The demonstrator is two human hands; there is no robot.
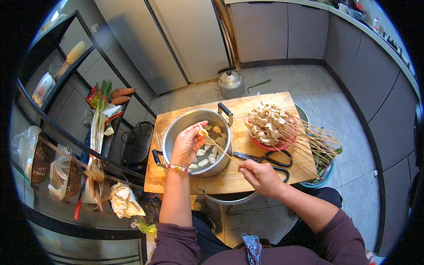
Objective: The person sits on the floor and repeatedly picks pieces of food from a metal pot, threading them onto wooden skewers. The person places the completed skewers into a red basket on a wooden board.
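Above a metal pot (170, 124) my left hand (187, 141) pinches a pale food piece (202, 130) at the tip of a thin wooden skewer (222, 149). The skewer's other end is gripped by my right hand (261, 175), right of the pot. Several pale pieces (202, 162) sit in water inside the pot; what exactly they are I cannot tell. To the right, a red bowl (263, 145) bears a heap of loaded skewers (270, 124), their bare sticks fanning rightward. Black-handled scissors (265, 157) lie between pot and bowl, partly behind my right hand.
Everything rests on a wooden board (198, 188). Loose skewers (158, 142) lie left of the pot. A kettle (231, 84) stands on the floor beyond. At left, a black rack (109, 66) holds leeks (97, 129) and carrots (122, 94). A basin (323, 180) with greens sits at right.
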